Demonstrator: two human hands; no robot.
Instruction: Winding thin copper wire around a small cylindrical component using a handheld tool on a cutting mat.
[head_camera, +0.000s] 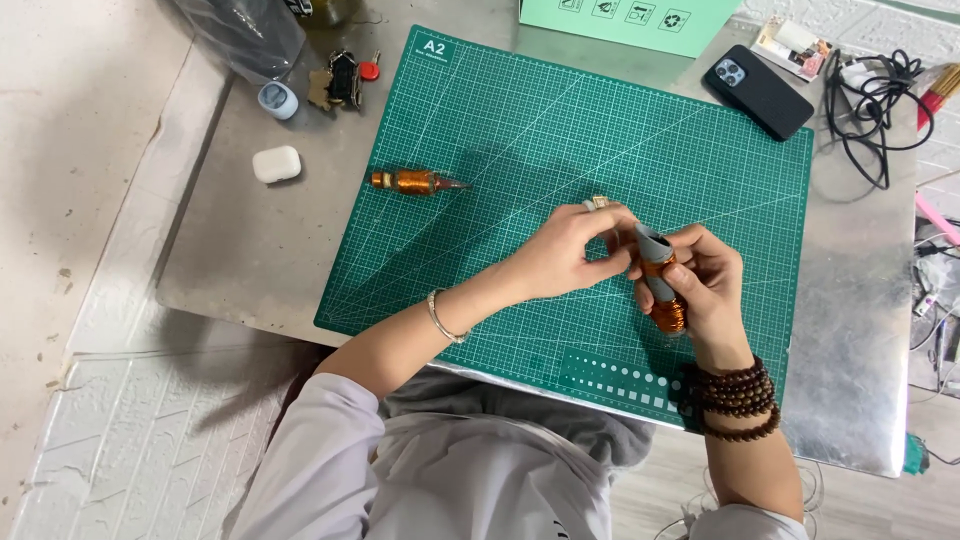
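hands over green cutting mat (480, 180), right hand (705, 285) gripping copper coil (663, 300), left hand (570, 250) pinching its grey tape (652, 245)

Both hands meet over the green mat (560, 130) — right hand (712, 285) holds a copper coil (662, 295), left hand (565, 250) pinches its grey wrap. Second coil (415, 182) lies apart on the mat.

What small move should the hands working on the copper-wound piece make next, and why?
Probably the left hand should press the grey strip down along the copper coil, which the right hand grips above the green cutting mat. The strip's top end seems to stand loose from the winding, and the left fingertips already pinch there.
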